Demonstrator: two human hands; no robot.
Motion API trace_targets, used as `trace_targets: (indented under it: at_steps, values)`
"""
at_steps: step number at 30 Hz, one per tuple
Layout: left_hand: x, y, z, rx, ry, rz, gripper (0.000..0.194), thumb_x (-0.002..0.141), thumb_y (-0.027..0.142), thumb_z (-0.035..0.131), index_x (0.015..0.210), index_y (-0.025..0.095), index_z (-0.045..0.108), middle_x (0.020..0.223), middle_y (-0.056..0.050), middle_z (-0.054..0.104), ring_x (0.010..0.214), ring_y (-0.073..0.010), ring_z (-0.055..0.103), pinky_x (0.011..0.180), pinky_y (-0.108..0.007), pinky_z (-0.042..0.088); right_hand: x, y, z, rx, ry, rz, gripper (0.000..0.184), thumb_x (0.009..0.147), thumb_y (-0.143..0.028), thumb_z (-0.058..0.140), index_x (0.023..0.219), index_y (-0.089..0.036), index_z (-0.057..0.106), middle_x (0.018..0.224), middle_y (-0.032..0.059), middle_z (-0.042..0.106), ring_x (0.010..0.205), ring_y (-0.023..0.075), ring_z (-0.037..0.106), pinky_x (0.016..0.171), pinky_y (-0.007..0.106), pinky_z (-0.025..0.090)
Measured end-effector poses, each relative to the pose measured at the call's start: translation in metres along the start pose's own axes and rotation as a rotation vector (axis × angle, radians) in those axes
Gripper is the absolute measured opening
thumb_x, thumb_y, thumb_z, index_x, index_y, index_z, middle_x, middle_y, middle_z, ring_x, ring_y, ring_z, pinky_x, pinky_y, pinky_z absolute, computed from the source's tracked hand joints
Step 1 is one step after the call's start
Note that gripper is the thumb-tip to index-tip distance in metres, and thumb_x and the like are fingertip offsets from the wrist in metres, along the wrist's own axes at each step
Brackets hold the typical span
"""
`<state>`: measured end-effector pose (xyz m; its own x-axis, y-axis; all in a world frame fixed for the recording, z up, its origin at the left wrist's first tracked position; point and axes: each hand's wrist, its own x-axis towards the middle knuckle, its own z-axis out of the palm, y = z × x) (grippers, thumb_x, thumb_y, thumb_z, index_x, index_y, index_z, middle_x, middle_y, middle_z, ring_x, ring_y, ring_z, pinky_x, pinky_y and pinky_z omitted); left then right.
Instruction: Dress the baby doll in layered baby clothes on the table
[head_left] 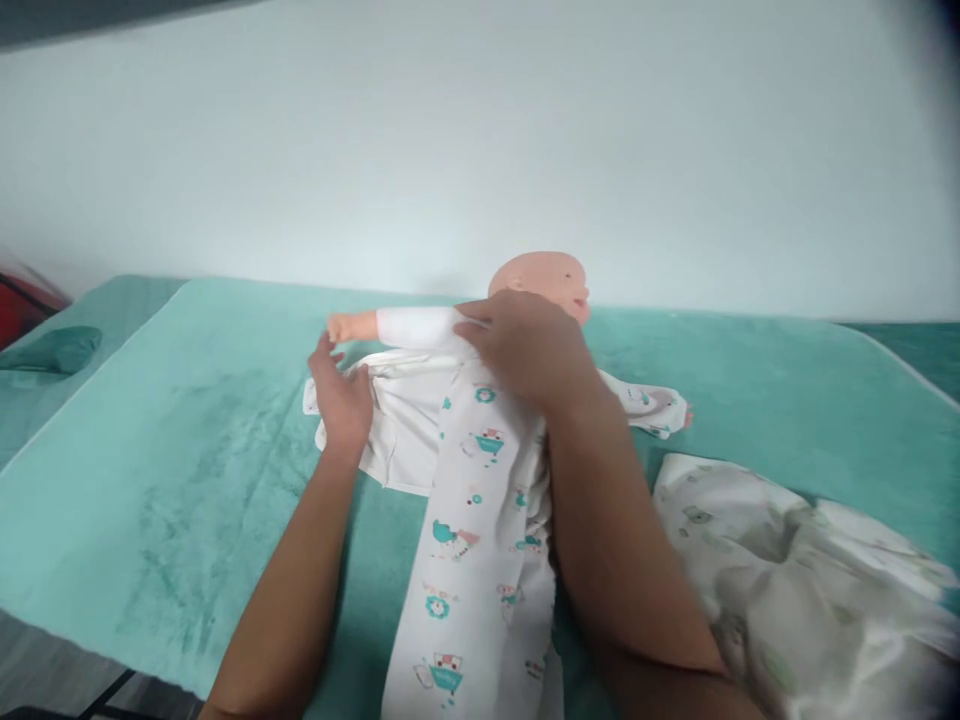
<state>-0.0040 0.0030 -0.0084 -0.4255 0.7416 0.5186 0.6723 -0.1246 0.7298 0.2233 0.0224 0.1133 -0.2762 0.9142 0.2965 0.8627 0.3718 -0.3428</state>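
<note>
White sleeve (416, 328) pinched in the right hand (469, 322) near the shoulder, left hand (346, 360) half open, fingertips at the doll's fist (351, 327)! Doll (544, 272) is on its side on the green counter (210, 420), so a slackened right pinch might let it roll, and a hard tug might snag that sleeve on the loose flap (405, 425) below.

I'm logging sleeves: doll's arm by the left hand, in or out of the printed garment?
Out: the doll's arm, in plain white, shows above the printed garment.
</note>
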Motion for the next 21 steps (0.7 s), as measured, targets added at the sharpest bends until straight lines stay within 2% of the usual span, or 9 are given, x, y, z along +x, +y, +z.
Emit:
trace_targets:
  at_steps: [2,4,6,8,10,12,17,19,21]
  values:
    - [0.000,0.003,-0.004,0.035,0.138,0.030,0.081,0.083,0.018,0.061,0.154,0.019,0.024,0.152,-0.020,0.036,0.135,-0.0266,0.048,0.108,-0.041,0.045,0.002,-0.010,0.016,-0.046,-0.086,-0.094,0.024,0.098,-0.027,0.054,0.110,-0.019,0.073,0.101,0.0101,0.071,0.096,0.0264,0.062,0.083,0.036,0.043]
    - [0.000,0.009,-0.007,0.148,0.193,0.119,0.080,0.083,0.014,0.058,0.155,0.020,0.024,0.157,-0.020,0.030,0.146,-0.0300,0.035,0.117,-0.048,0.034,0.003,-0.022,0.032,-0.081,-0.176,-0.214,0.030,0.098,-0.030,0.057,0.122,-0.016,0.067,0.111,0.0139,0.069,0.106,0.0293,0.061,0.092,0.040,0.042]
    - [-0.002,0.014,-0.008,0.310,0.067,0.252,0.068,0.086,0.010,0.052,0.151,0.026,0.037,0.155,-0.015,0.037,0.148,-0.0314,0.032,0.123,-0.056,0.019,0.002,-0.032,0.043,-0.102,-0.222,-0.286,0.035,0.097,-0.031,0.059,0.127,-0.013,0.064,0.113,0.0162,0.068,0.112,0.0316,0.059,0.098,0.044,0.040]
    - [-0.004,0.017,-0.006,0.438,-0.171,0.356,0.059,0.090,0.010,0.048,0.145,0.031,0.048,0.146,-0.010,0.052,0.140,-0.0307,0.043,0.123,-0.059,0.013,0.000,-0.039,0.047,-0.088,-0.218,-0.301,0.032,0.098,-0.028,0.058,0.125,-0.012,0.064,0.112,0.0161,0.069,0.114,0.0320,0.059,0.101,0.046,0.039]
    - [-0.004,0.017,-0.003,0.509,-0.347,0.381,0.054,0.092,0.014,0.047,0.143,0.031,0.051,0.134,-0.009,0.061,0.127,-0.0296,0.054,0.122,-0.059,0.018,0.000,-0.041,0.047,-0.006,-0.214,-0.297,0.026,0.098,-0.023,0.055,0.119,-0.015,0.067,0.111,0.0126,0.070,0.113,0.0294,0.060,0.101,0.045,0.040]
    - [-0.002,0.014,-0.003,0.551,-0.402,0.355,0.053,0.092,0.018,0.049,0.144,0.030,0.052,0.127,-0.009,0.065,0.120,-0.0296,0.057,0.118,-0.056,0.027,0.001,-0.038,0.044,0.126,-0.160,-0.281,0.024,0.097,-0.021,0.054,0.117,-0.019,0.068,0.115,0.0089,0.071,0.112,0.0263,0.062,0.102,0.043,0.042]
    - [0.006,0.002,-0.015,0.582,-0.325,0.267,0.054,0.090,0.013,0.047,0.140,0.031,0.058,0.124,-0.009,0.066,0.117,-0.0296,0.056,0.112,-0.050,0.034,-0.012,0.001,0.047,0.386,0.271,-0.082,0.031,0.098,-0.029,0.048,0.122,-0.022,0.066,0.129,0.0075,0.067,0.121,0.0250,0.059,0.107,0.043,0.043]
    - [0.006,-0.002,-0.017,0.590,-0.284,0.221,0.055,0.089,0.011,0.044,0.139,0.030,0.059,0.124,-0.010,0.066,0.118,-0.0306,0.056,0.114,-0.053,0.032,-0.030,0.028,0.056,0.397,0.326,0.056,0.036,0.098,-0.034,0.046,0.126,-0.021,0.064,0.130,0.0090,0.067,0.122,0.0265,0.059,0.107,0.045,0.044]
    - [0.005,-0.006,-0.015,0.587,-0.280,0.199,0.057,0.088,0.011,0.043,0.141,0.027,0.057,0.128,-0.011,0.065,0.121,-0.0315,0.055,0.115,-0.056,0.030,-0.052,0.057,0.067,0.363,0.290,0.151,0.041,0.097,-0.035,0.045,0.131,-0.018,0.062,0.132,0.0125,0.066,0.121,0.0274,0.060,0.105,0.046,0.045]
